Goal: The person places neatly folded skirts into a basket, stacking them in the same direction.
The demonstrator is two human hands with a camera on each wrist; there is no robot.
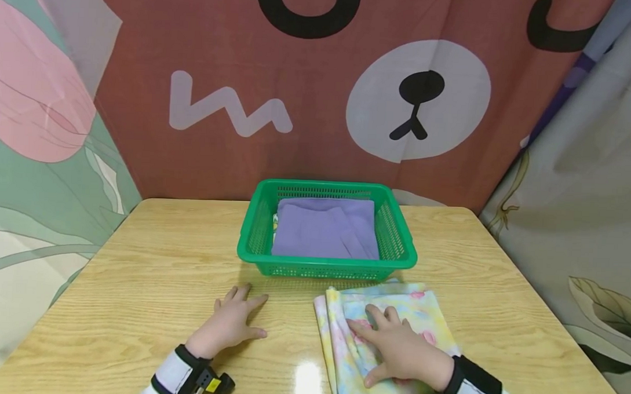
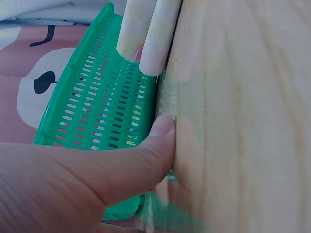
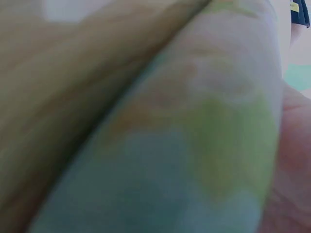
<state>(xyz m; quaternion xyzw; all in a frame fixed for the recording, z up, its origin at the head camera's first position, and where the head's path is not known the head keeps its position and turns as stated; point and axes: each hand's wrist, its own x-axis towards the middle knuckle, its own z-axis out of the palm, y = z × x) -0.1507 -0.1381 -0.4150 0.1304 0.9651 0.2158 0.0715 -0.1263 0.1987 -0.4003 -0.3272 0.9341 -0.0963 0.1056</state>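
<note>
A folded pastel cloth (image 1: 411, 304), yellow, blue and pink, lies on the table in front of the basket, toward the right. My right hand (image 1: 401, 351) rests on top of it with fingers spread. My left hand (image 1: 224, 327) is on the bare tabletop left of the cloth, fingers and thumb apart, holding nothing. In the left wrist view its thumb (image 2: 141, 162) is at the table surface, with the cloth's rolled folds (image 2: 155, 43) beyond. The right wrist view is filled by a blurred close-up of the cloth (image 3: 194, 145), with part of the palm at the right edge.
A green plastic basket (image 1: 326, 268) stands at the back middle of the wooden table (image 1: 151, 272). Inside it lies a folded purple cloth (image 1: 325, 229), with a bit of patterned fabric at its left. Printed curtains hang behind and on both sides.
</note>
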